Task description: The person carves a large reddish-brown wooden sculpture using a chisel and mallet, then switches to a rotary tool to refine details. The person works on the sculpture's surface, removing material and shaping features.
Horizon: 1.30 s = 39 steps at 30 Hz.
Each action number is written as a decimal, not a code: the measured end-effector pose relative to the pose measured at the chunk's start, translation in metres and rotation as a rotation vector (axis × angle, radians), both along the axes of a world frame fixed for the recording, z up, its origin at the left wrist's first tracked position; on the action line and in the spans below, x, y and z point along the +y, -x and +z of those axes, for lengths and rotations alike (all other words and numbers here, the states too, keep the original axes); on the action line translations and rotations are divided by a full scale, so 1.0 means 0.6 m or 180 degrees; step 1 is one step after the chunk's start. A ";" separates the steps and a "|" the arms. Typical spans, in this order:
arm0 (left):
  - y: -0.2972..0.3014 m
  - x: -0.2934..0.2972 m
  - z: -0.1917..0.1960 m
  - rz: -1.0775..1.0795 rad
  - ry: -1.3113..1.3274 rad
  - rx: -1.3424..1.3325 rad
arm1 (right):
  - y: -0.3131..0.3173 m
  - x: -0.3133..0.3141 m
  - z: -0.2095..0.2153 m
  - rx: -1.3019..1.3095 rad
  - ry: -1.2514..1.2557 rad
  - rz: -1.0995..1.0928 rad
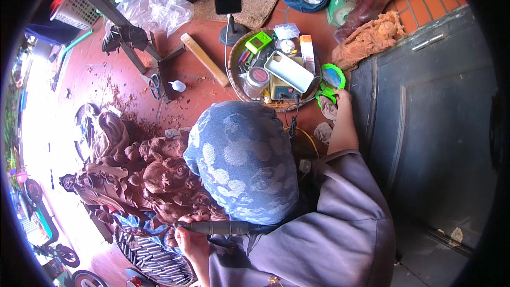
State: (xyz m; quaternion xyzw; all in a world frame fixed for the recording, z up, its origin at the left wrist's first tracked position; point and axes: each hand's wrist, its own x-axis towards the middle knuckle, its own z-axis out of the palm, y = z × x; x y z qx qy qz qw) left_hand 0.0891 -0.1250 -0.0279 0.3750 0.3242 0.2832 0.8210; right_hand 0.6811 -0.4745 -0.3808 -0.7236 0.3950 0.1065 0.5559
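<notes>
While left fingers (pixel 184 238) grasped the handpiece (pixel 218 227), right fingers (pixel 343 95) touched a green item (pixel 327 94) at the basket's (pixel 230 69) right edge, grip unclear; surer hold apparently needed.

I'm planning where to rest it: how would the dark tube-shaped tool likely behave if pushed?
The dark tube-shaped tool would probably roll, since its body looks round. It seems stiff, given its straight outline.

Carving (pixel 159 180): matt, rough-cut wood. Handpiece (pixel 218 227): matt, smooth. Green-rimmed disc (pixel 333 76): plastic rim, glossy face.
</notes>
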 end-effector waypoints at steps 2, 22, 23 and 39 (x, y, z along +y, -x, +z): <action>0.003 0.000 -0.003 0.0018 0.0054 0.0012 | 0.001 -0.017 0.025 -0.0174 -0.0972 0.0627; 0.000 -0.011 0.026 0.0051 -0.0172 0.0007 | 0.029 0.341 0.354 -0.3246 0.1873 0.3191; 0.001 -0.011 0.024 0.0030 -0.0145 0.0018 | 0.062 0.338 0.363 -0.3380 0.1617 0.3421; 0.005 -0.015 0.017 -0.0040 -0.0148 -0.0005 | -0.036 0.362 0.376 -0.1463 0.0666 0.4374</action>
